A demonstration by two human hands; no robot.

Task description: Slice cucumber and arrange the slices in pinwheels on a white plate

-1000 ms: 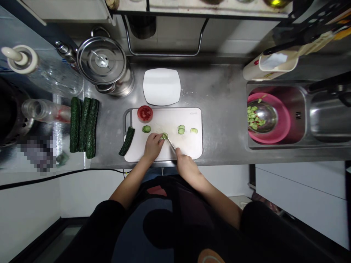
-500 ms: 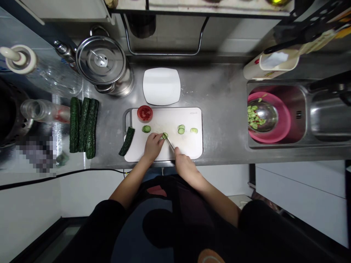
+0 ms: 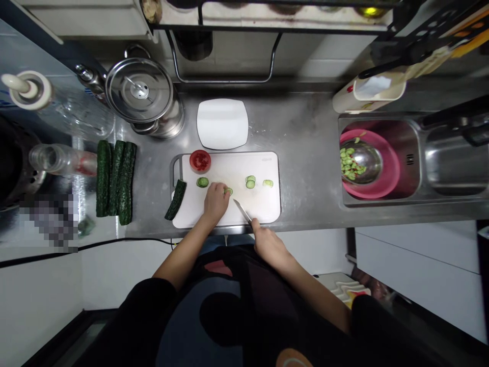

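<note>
My left hand [image 3: 216, 202] is over the white cutting board [image 3: 225, 214], its fingers closed on a small cucumber slice [image 3: 228, 191]. In my right hand [image 3: 270, 245], at the board's front edge, is a small knife [image 3: 242, 210]. Its blade points up and left, tip a short way from the slice. Right of my left hand lie a pair of overlapping cucumber slices [image 3: 250, 182] and a pale slice [image 3: 268, 183]. Left of it is a small pile of slices [image 3: 202, 182]. A cucumber piece [image 3: 175, 200] and a red bowl [image 3: 200, 161] rest toward the board's left end.
A white plate [image 3: 222, 124] stands behind the board. Whole cucumbers [image 3: 114, 178] lie at left, near a lidded steel pot [image 3: 139, 92]. In the sink at right, a pink basin [image 3: 389, 168] holds a metal bowl [image 3: 372, 162] with cut green pieces. A rack [image 3: 275, 25] overhangs the back.
My right hand has drawn the knife back, down and right, away from the slice. My left fingers stay at the slice. The whole view has shifted slightly.
</note>
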